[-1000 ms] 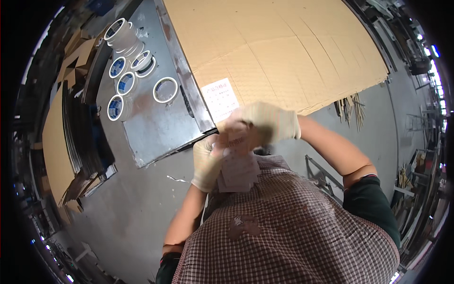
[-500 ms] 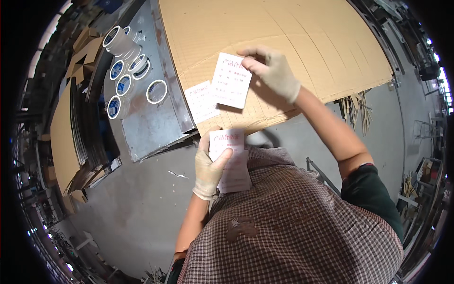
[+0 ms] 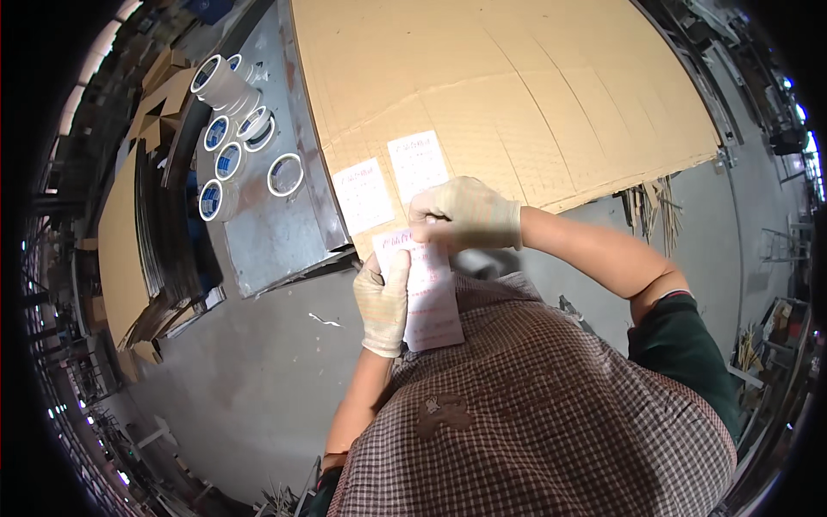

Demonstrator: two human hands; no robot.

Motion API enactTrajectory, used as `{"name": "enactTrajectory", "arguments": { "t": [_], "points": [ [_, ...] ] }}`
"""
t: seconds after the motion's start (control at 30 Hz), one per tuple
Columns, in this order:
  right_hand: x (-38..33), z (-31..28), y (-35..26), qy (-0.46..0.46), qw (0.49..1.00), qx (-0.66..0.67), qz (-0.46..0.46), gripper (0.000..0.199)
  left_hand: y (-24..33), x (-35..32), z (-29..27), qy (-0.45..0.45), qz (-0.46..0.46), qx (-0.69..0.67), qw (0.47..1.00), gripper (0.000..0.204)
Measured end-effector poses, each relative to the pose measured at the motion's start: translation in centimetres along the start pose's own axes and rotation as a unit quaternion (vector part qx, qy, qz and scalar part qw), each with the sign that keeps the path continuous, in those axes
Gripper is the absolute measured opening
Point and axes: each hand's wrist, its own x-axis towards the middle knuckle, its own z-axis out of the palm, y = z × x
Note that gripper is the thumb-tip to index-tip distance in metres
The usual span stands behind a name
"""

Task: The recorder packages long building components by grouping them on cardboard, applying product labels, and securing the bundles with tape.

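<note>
My gloved left hand [image 3: 382, 312] grips a strip or small stack of white paper labels [image 3: 433, 303] with red print, its thumb lying over the front. The labels hang just past the near edge of a large cardboard sheet [image 3: 525, 95]. My gloved right hand [image 3: 474, 214] is closed at the top right edge of these labels, fingertips pinched and slightly blurred. Beyond my hands, one white label [image 3: 363, 198] lies on the sheet's near left corner. Another label [image 3: 417, 159] lies right beside it, its lower edge close to my right hand.
Several rolls of clear tape [image 3: 285, 175] stand and lie on a metal table [image 3: 267, 228] to the left. Farther left is a stack of flat cardboard [image 3: 121, 250]. Thin strips [image 3: 659, 207] stick out below the sheet's right side. A checked apron [image 3: 534, 388] covers my front.
My right hand has laid a label on the cardboard beside the first, let go, and come back toward me to the labels in my left hand.
</note>
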Motion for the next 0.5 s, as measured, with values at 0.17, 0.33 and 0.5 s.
{"name": "enactTrajectory", "arguments": {
  "t": [0.17,0.33,0.5],
  "points": [
    [-1.6,-0.4,3.1,0.101,0.936,-0.25,-0.226,0.041,0.1,0.2,2.4,-0.051,0.082,0.051,0.994,0.036],
    [-2.9,-0.8,0.2,0.259,0.907,-0.254,-0.214,0.063,-0.9,1.0,3.4,-0.041,0.066,0.053,0.996,0.034],
    [-3.7,1.2,2.0,0.284,0.894,-0.261,-0.229,0.055,-1.9,1.4,4.5,-0.028,0.053,0.043,0.997,0.034]
  ]
}}
